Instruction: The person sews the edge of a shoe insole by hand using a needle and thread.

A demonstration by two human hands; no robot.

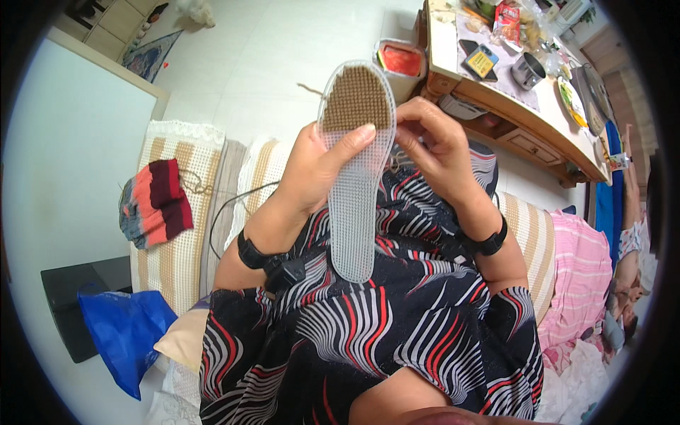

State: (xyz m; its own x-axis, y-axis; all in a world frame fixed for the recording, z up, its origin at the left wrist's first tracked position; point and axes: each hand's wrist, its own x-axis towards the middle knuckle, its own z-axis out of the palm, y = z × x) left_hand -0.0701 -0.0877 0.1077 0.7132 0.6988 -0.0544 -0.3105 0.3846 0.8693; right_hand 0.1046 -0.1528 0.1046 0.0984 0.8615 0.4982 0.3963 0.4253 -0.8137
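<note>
My left hand [313,170] grips a shoe-sole-shaped sheet of clear plastic mesh canvas [353,228], its thumb across the front face. Brown yarn stitching [357,98] fills the wide toe end, and a loose brown yarn tail [309,89] sticks out at its left edge. The narrow heel end points down towards my lap. At the sheet's right edge is my right hand [438,149], thumb and forefinger bent close together. Its fingertips are partly hidden by the sheet, so whether they pinch anything cannot be made out.
Multicoloured knitting [156,204] with loose yarn lies on the striped sofa cover [178,287] to the left, above a blue bag [125,329]. A bin [406,79] stands beside a wooden table [499,87] holding phones, a metal cup and food. Another person [629,276] reclines at far right.
</note>
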